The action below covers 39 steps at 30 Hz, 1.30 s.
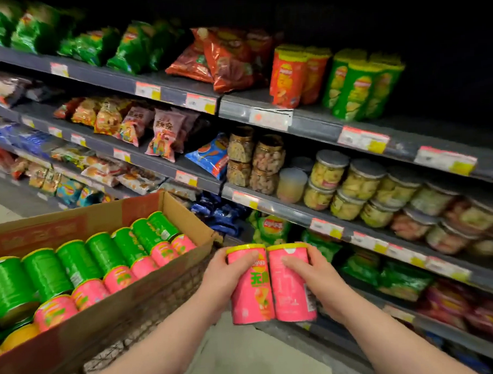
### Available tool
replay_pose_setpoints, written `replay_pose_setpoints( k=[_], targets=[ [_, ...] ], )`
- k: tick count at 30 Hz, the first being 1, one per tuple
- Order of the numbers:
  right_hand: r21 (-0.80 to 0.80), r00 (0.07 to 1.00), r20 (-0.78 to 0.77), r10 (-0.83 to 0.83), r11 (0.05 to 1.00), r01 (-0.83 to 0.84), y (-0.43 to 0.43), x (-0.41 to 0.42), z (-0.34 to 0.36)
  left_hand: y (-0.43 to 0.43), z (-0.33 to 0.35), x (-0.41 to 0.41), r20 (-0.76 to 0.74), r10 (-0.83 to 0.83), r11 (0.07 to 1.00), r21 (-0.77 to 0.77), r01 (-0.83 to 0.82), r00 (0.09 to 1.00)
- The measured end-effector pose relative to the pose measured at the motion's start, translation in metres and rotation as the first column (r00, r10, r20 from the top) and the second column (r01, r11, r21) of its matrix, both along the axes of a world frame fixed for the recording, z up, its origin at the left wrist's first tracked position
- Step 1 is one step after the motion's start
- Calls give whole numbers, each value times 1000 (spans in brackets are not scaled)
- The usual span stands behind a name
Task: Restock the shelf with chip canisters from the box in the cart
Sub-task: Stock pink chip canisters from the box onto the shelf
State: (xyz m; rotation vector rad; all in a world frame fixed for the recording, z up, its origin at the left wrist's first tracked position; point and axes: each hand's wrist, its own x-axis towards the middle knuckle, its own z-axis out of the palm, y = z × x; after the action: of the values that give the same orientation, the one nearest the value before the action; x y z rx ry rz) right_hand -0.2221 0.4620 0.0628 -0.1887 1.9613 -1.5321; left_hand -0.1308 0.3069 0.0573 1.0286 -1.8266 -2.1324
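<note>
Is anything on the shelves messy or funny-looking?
Yes. The red bags on the upper shelf lie flopped over in a heap, while the canisters beside them stand upright.

Left hand (220,274) gripping, right hand (324,279) gripping

The left hand (221,273) and the right hand (319,278) are bare, and both forearms (161,343) are uncovered as far as they are visible.
</note>
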Motion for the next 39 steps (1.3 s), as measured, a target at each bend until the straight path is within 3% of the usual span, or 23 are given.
replay_pose_setpoints(
  k=[8, 14, 19, 29, 39],
  targets=[
    [-26, 992, -47, -119, 993, 118, 125, -10, 22, 113, 14, -33, -25, -146, 989, 26, 146, 989],
    [-107, 983, -18, -181, 978, 178, 171, -16, 36, 156, 33, -48, -67, -220, 974, 40, 223, 973],
    [-160, 973, -17, -228, 962, 223, 184, -28, 50, 166, 53, -68, -110, -257, 964, 36, 262, 960],
    [-173, 916, -213, -339, 936, 306, 202, -92, 110, 175, 103, -153, -258, -410, 905, 9, 426, 875],
    [-252, 825, -409, -390, 917, 308, 151, -193, 166, 116, 148, -243, -434, -399, 907, -60, 416, 808]
  ],
)
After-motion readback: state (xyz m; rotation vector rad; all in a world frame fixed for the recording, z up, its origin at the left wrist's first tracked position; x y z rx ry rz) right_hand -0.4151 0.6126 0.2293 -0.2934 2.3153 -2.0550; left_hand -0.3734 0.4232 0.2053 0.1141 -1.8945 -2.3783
